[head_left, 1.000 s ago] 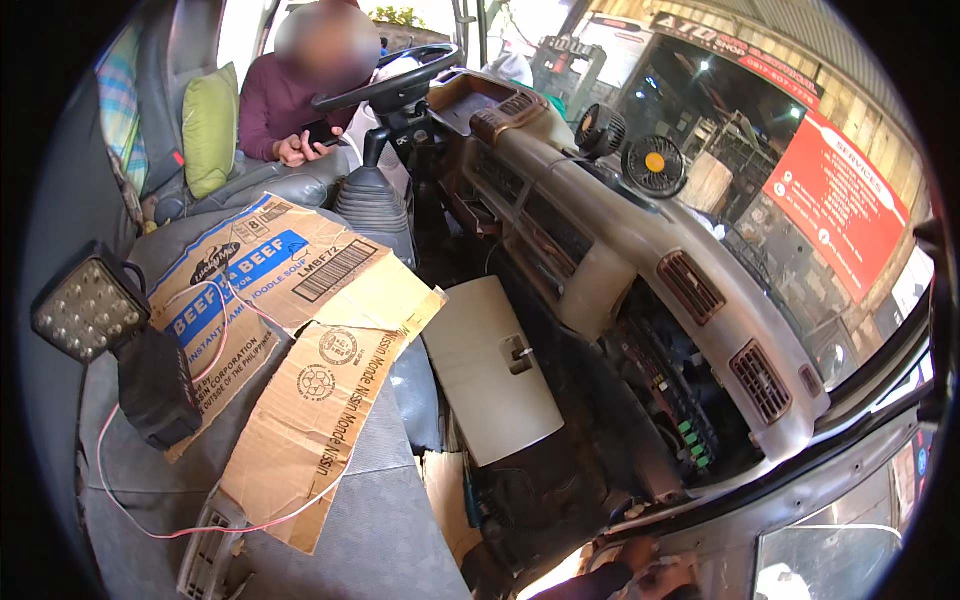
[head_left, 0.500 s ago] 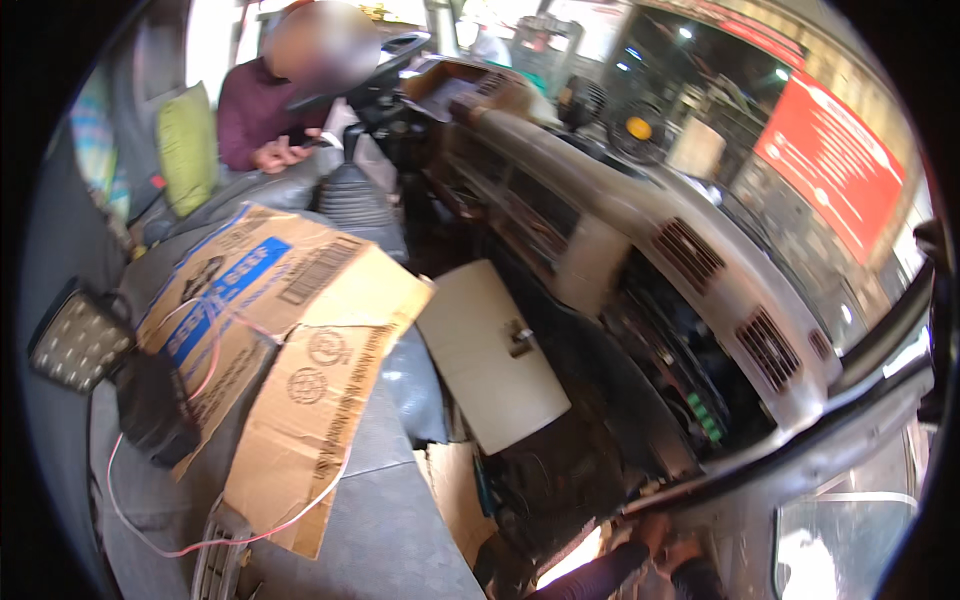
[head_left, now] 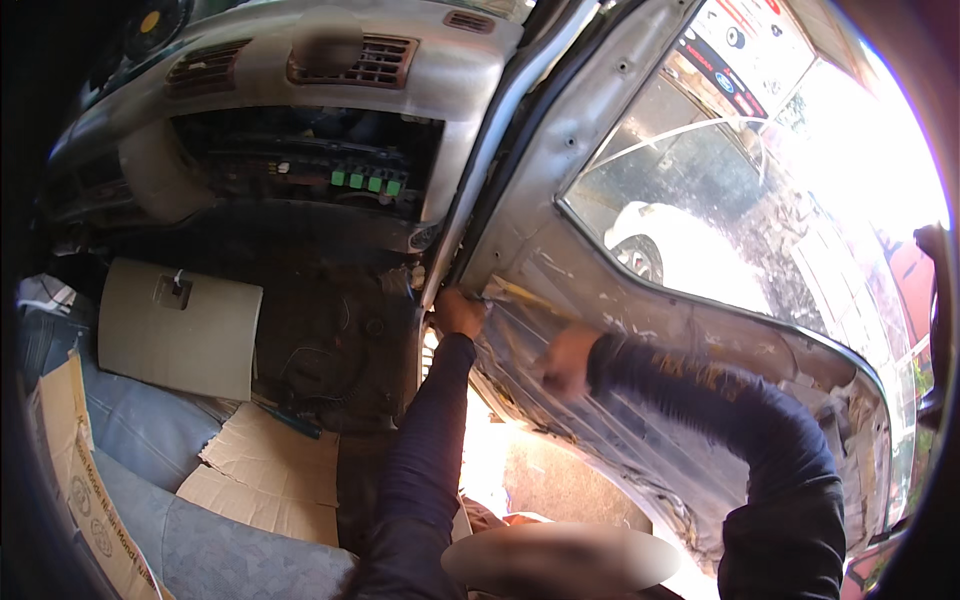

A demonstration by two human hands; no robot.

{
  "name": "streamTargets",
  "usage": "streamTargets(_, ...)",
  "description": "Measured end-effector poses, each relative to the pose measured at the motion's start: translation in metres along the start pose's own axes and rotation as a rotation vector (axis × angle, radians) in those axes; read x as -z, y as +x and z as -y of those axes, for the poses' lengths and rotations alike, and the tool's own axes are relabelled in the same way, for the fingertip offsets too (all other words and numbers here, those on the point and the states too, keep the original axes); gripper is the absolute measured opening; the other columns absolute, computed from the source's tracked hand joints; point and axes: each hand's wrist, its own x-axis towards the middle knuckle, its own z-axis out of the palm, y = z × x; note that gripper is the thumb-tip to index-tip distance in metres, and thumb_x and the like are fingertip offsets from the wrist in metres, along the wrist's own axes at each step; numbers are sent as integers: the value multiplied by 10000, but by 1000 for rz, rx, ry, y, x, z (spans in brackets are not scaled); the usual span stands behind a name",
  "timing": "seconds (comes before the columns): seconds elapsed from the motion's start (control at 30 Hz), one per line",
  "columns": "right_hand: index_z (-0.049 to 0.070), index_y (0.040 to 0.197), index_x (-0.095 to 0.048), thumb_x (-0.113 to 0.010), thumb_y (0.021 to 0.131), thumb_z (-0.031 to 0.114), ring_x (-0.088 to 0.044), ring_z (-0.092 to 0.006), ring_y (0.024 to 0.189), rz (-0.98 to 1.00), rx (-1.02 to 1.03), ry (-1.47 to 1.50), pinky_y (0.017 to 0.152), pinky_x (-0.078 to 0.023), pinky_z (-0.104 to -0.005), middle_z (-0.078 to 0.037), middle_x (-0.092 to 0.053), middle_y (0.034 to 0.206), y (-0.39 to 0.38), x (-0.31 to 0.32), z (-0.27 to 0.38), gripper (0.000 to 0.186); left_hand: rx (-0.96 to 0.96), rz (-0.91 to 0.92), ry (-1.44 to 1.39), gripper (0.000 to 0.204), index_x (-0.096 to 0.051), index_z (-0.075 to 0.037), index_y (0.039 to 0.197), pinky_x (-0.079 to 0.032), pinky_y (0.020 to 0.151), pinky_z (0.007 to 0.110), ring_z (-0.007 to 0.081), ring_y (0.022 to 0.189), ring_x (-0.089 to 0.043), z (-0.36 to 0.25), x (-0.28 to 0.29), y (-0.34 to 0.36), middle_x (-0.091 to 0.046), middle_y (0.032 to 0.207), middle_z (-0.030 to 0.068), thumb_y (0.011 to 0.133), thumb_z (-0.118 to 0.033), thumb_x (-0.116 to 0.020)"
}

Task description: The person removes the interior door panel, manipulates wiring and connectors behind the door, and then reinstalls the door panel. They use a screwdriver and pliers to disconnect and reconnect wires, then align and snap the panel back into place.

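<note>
My left hand (head_left: 462, 314) is at the front edge of the open door, fingers curled and closed, with what they hold hidden. My right hand (head_left: 568, 362) is lower right of it, over clear plastic sheeting (head_left: 655, 460) on the door's inner panel, its fingers smeared by motion. A thin yellowish strip (head_left: 530, 300) runs along the top of the sheeting near my left hand. The door's bare metal frame (head_left: 600, 100) has small holes and surrounds a window (head_left: 700, 200).
At left are the dashboard (head_left: 460, 75) with vents and an open cavity holding green parts (head_left: 365, 181), a detached beige panel (head_left: 180, 330), cardboard (head_left: 265, 460) and the grey seat (head_left: 230, 560). Bright ground (head_left: 550, 470) shows through the doorway below my hands.
My view has swung right and down from the cab, seat and other person to the door. Both my hands and forearms have come up from the lower edge into fuller view.
</note>
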Motion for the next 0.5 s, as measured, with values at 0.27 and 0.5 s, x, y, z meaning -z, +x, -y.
streamTargets(0.27, 44, 838, -704, -652, 777, 272, -691, -417, 751, -43, -43, -136, 709, -556, -515, -201, -698, 769, -13, -17, -8, 241, 58, -67, -419, 168, -716, 36, 856, -539, 805, 434, 362, 859, -723, -13, -36, -19, -732, 885, 235, 713, -49, -694)
streamTargets(0.5, 83, 907, -673, -649, 809, 237, -677, -319, 951, 73, -1, -265, 792, -568, -455, -112, -681, 956, -38, -1, 8, 184, -101, 10, -712, 460, -478, 7, 1327, -444, 998, 460, 321, 1208, -530, -42, -57, -89, -489, 1364, 205, 957, -183, -673)
